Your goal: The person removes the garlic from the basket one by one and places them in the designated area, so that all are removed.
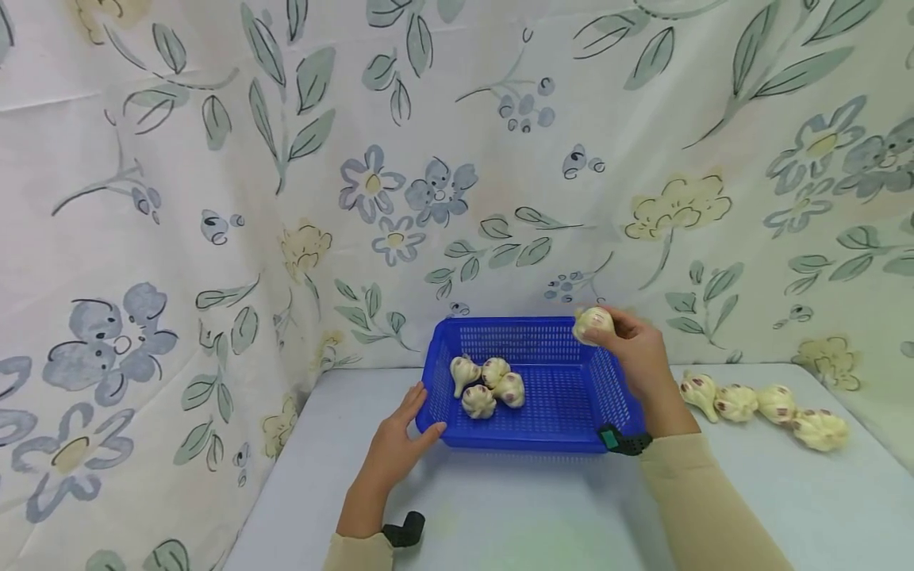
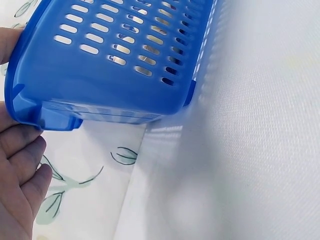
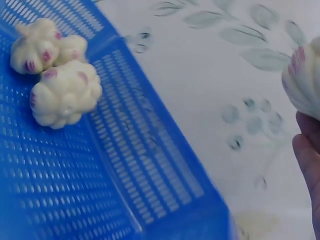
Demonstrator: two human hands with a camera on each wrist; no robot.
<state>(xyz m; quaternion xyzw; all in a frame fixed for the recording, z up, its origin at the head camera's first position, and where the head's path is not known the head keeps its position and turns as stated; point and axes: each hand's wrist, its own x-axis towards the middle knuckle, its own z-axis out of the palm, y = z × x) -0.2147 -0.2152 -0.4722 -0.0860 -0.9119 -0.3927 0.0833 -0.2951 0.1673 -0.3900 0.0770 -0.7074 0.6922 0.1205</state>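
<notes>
My right hand [image 1: 638, 353] pinches a garlic bulb [image 1: 593, 324] between thumb and fingers, above the right end of a blue plastic basket [image 1: 528, 438]. This bulb [image 3: 305, 80] shows partly at the right edge of the right wrist view. Several garlic bulbs [image 1: 479, 401] lie together in the left part of the basket. At the basket's near left corner, my left hand [image 1: 393, 446] touches the rim with extended fingers and thumb spread around the corner. In the left wrist view, fingers [image 2: 25, 160] meet the basket's lip [image 2: 57, 122]; some fingertips are hidden.
Several more garlic bulbs [image 1: 777, 404] lie in a row on the white table [image 1: 500, 507], right of the basket. A floral cloth [image 1: 500, 174] hangs behind the table and along its left side. My right wrist is close to the basket's right rim.
</notes>
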